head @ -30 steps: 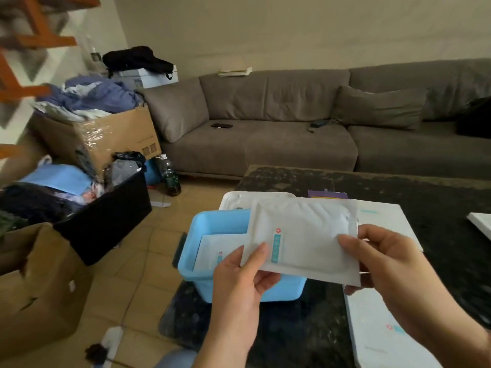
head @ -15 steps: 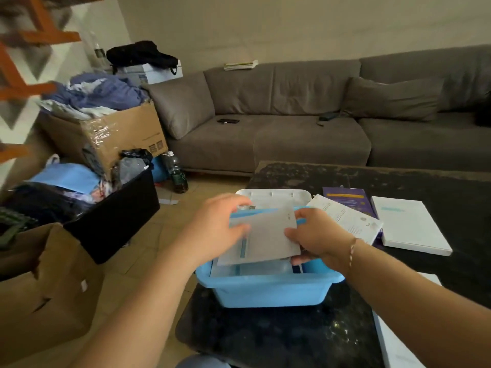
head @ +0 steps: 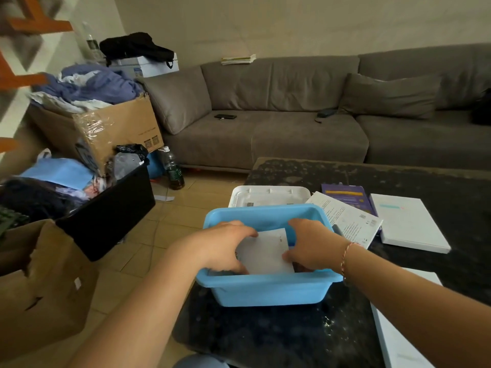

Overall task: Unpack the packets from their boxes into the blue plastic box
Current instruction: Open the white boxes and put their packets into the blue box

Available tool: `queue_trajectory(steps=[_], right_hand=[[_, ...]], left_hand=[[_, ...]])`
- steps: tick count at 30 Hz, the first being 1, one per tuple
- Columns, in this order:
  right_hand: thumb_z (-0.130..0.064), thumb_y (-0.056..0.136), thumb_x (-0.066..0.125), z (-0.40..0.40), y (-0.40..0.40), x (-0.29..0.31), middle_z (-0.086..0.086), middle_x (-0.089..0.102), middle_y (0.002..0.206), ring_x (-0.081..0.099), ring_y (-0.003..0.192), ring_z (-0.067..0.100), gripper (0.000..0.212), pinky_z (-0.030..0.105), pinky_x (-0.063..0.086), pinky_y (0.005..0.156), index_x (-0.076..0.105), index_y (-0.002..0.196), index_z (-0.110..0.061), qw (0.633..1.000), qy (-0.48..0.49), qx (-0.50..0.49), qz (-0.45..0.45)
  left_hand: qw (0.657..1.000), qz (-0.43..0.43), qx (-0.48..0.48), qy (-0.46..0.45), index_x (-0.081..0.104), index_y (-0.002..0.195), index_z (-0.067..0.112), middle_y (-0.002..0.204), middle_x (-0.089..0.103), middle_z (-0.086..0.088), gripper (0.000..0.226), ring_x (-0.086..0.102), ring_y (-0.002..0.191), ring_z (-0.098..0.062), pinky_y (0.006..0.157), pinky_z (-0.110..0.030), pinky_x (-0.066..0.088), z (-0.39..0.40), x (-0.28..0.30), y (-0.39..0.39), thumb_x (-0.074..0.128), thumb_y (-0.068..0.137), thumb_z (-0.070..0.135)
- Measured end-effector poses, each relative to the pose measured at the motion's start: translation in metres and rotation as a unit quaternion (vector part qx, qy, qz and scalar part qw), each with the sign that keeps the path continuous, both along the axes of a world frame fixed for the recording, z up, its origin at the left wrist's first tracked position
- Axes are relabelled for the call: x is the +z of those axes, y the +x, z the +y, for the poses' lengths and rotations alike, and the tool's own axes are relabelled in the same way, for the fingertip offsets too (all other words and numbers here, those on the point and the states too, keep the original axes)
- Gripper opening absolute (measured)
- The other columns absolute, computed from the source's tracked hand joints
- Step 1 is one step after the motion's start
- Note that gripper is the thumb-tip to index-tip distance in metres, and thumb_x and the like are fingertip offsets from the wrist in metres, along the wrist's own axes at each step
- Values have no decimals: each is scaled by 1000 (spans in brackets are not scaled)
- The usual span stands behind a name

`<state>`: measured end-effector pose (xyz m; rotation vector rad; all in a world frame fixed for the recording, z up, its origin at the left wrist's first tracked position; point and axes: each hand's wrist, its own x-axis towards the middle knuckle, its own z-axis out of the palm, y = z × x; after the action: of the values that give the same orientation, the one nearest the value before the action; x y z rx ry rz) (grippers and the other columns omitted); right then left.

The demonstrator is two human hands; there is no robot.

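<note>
The blue plastic box [head: 268, 292] sits on the near left corner of the dark table [head: 265, 338]. Both my hands reach down inside it. My left hand [head: 225, 245] grips the left edge of a white packet [head: 265, 253], and my right hand [head: 310, 245] grips its right edge. The packet lies low in the box, tilted slightly. What lies under it is hidden by my hands and the box wall. A white flat box [head: 409, 224] lies on the table to the right, and another white box [head: 398, 341] is at the near right edge.
Behind the blue box rests a white lid [head: 268, 195], with a printed leaflet [head: 345, 219] and a purple box [head: 345, 195] beside it. On the floor at left stand a black bin [head: 111, 213] and cardboard boxes [head: 45, 285] full of clothes. A grey sofa [head: 292, 115] runs behind the table.
My two hands carried the white packet from in front of me down into the blue box. They are now lower, inside its walls.
</note>
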<state>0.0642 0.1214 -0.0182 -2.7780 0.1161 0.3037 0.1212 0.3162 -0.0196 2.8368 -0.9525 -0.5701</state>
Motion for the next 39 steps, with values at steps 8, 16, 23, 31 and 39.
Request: queue_trajectory(steps=[8,16,23,31,39], right_hand=[[-26,89,64,-1,-7,-3,7,61,122,59,109,22,58,30,49,92,42,140,-13,998,14,55,-9],[-23,89,68,-69,-89,9,-18,66,72,66,67,1,21,7,49,64,62,106,-34,924,155,-38,-348],[-5,83,72,-155,-205,-69,-17,68,64,67,62,2,24,10,49,57,70,85,-29,884,152,-251,-365],[-8,80,68,-159,-263,-78,2,69,80,63,75,6,9,20,51,70,74,81,-1,834,18,-92,-543],[-3,82,70,-152,-225,-69,11,70,104,66,97,28,18,36,54,85,73,99,0,866,-57,45,-494]], left_hand=[[1000,5,-6,10,46,113,53,123,45,16,56,49,116,-12,94,-40,51,-5,3,1,78,69,42],[794,-333,-90,-501,71,106,7,106,67,-4,22,62,97,-17,90,-26,49,-76,-15,-110,68,90,22],[859,-235,-331,-313,70,112,24,117,65,7,42,57,107,-17,91,-36,49,-150,-131,-159,65,86,57],[863,-88,-81,-491,76,93,22,92,70,20,29,63,93,1,78,-18,53,-185,-94,-161,57,95,44],[884,10,23,-466,74,97,23,84,64,26,28,55,90,18,71,0,42,-205,-38,-146,57,90,44]])
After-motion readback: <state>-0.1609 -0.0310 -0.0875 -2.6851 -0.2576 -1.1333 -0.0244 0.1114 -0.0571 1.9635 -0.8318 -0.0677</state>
